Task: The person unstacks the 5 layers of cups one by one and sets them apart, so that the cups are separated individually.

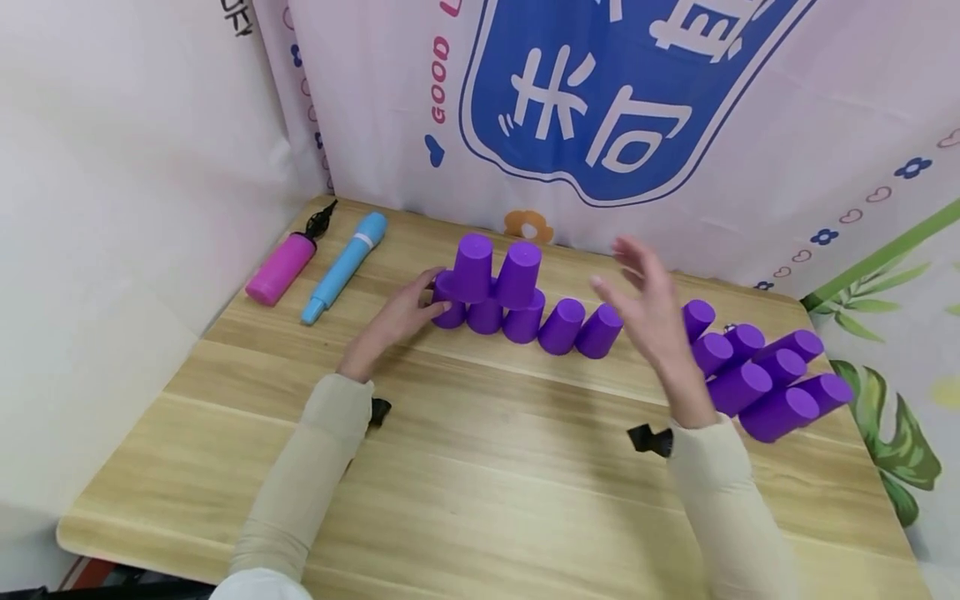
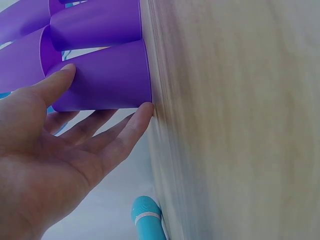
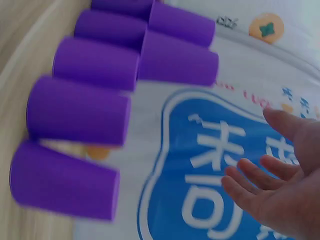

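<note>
A row of several upside-down purple cups [image 1: 561,327] stands along the back of the table. Two more purple cups [image 1: 519,275] sit on top of its left part. At the row's left end, my left hand [image 1: 396,321] touches the end cup [image 2: 102,77], thumb on one side and fairly straight fingers along another. My right hand [image 1: 651,308] is raised in the air right of the row, fingers spread and holding nothing. In the right wrist view, the right hand [image 3: 285,175] is apart from the cups.
On the right side of the wooden table [image 1: 465,483] is a cluster of several purple cups [image 1: 780,367]. A pink pump [image 1: 281,268] and a light-blue stick-shaped thing [image 1: 343,268] lie at the back left. A printed curtain [image 1: 382,100] hangs behind the table.
</note>
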Action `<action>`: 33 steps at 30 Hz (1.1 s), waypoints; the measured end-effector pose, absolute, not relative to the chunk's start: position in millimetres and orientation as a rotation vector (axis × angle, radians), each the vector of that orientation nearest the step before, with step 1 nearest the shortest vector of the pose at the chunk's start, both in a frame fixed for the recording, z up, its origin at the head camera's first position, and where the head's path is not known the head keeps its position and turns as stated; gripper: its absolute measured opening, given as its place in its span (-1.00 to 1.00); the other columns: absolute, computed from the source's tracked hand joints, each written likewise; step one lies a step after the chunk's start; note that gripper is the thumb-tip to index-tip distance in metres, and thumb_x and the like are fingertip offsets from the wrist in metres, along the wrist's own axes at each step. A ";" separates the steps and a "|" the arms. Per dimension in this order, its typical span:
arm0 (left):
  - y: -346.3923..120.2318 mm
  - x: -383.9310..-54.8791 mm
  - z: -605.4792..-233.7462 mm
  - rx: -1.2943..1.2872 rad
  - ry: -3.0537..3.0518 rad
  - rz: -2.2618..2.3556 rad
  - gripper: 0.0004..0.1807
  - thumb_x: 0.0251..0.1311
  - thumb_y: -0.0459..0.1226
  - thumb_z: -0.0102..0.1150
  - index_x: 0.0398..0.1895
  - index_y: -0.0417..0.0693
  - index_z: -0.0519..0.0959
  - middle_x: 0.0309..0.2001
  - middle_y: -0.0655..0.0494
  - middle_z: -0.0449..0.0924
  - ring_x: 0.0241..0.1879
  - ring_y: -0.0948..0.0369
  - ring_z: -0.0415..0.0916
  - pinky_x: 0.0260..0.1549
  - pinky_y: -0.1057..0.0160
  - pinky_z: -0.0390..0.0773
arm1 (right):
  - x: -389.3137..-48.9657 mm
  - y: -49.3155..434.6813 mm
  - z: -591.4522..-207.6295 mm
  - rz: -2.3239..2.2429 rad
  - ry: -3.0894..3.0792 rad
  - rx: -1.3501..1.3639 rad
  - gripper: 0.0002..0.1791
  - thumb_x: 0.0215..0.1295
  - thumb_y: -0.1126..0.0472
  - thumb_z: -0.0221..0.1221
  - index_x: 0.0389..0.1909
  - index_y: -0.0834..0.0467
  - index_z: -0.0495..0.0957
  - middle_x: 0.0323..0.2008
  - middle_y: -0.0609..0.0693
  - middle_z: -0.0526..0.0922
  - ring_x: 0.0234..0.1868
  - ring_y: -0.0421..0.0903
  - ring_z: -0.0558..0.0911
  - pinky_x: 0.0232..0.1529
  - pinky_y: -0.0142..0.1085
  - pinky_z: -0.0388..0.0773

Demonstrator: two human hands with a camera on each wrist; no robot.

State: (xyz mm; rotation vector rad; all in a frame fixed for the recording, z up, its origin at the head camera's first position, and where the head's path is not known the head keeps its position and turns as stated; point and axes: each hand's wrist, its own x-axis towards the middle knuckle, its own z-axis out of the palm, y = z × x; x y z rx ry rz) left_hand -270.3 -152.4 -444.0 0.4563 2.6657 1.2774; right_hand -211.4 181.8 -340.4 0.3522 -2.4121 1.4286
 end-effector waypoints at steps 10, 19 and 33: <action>-149.8 -269.0 -442.9 0.443 2.657 1.301 -0.28 0.37 -0.16 0.09 0.50 -0.06 0.05 0.35 -0.24 0.26 0.28 -0.13 0.30 0.25 -0.08 0.34 | -249.4 130.4 -356.5 1.449 -2.706 0.411 -0.07 0.13 -0.01 0.37 0.44 0.16 0.13 0.32 0.11 0.35 0.29 0.05 0.36 0.31 -0.06 0.33; -147.5 -270.0 -442.6 0.463 2.677 1.293 -0.29 0.37 -0.17 0.09 0.49 -0.07 0.06 0.34 -0.25 0.28 0.30 -0.12 0.28 0.27 -0.09 0.31 | -260.5 118.5 -364.3 1.464 -2.670 0.399 -0.21 0.09 0.07 0.41 0.33 0.19 0.31 0.14 0.13 0.50 0.17 0.04 0.47 0.19 -0.12 0.47; -151.6 -266.8 -441.7 0.449 2.670 1.280 -0.28 0.37 -0.14 0.08 0.50 -0.09 0.04 0.35 -0.24 0.25 0.33 -0.13 0.23 0.30 -0.13 0.24 | -246.5 116.5 -362.0 1.459 -2.608 0.381 -0.35 0.11 0.09 0.39 0.21 0.19 0.43 0.02 0.11 0.59 0.04 0.03 0.57 0.13 -0.11 0.52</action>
